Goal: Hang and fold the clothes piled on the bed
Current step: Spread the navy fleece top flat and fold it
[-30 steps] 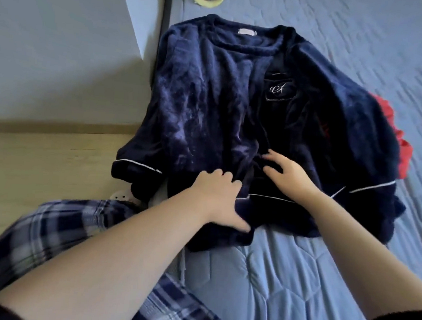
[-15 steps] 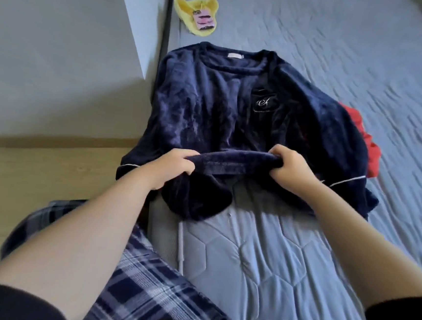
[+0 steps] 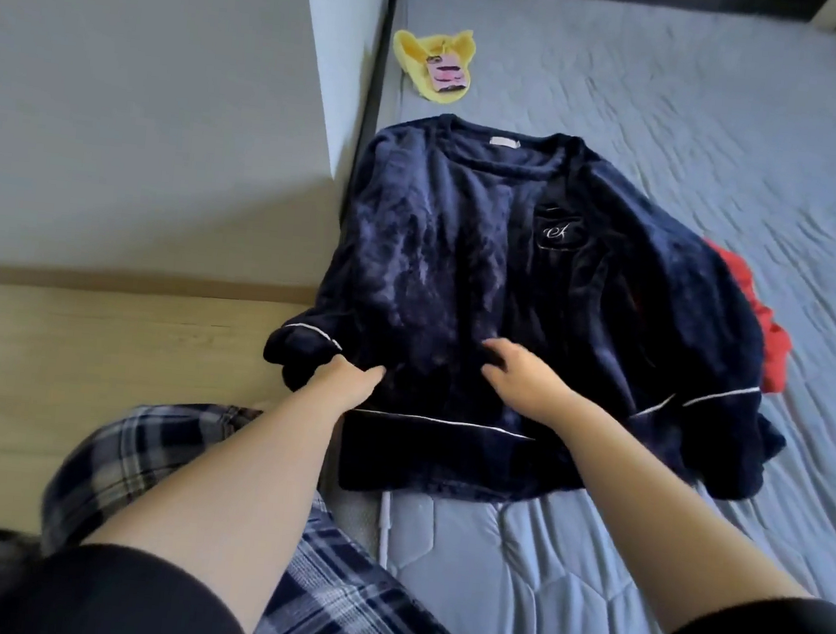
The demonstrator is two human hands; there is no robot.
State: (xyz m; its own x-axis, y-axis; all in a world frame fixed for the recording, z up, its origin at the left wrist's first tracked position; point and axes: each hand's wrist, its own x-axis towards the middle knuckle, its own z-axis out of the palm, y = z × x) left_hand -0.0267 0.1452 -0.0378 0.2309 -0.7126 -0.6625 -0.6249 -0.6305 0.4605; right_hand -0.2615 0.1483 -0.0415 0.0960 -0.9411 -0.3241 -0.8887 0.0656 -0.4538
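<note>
A navy fleece top [image 3: 460, 270] with white piping and a chest pocket lies spread face up on the grey quilted bed [image 3: 676, 112], its collar pointing away from me. My left hand [image 3: 344, 383] rests on the fabric beside the left sleeve cuff, which hangs over the bed's edge. My right hand [image 3: 516, 381] lies on the lower front just above the piped hem, its fingers loosely spread and a little blurred. Neither hand grips the cloth. A red garment [image 3: 772, 342] peeks out from under the top's right sleeve.
A yellow item with a pink tag [image 3: 435, 63] lies near the bed's far left edge. A grey wall [image 3: 147, 91] and wooden floor [image 3: 73, 362] are to the left. My leg in plaid trousers [image 3: 166, 451] is beside the bed. A thin white cord [image 3: 383, 521] runs along the near mattress.
Half a second ago both hands gripped the lifted, rolled hem. They have let go and the hem now lies flat toward me, with both hands resting on the fabric.
</note>
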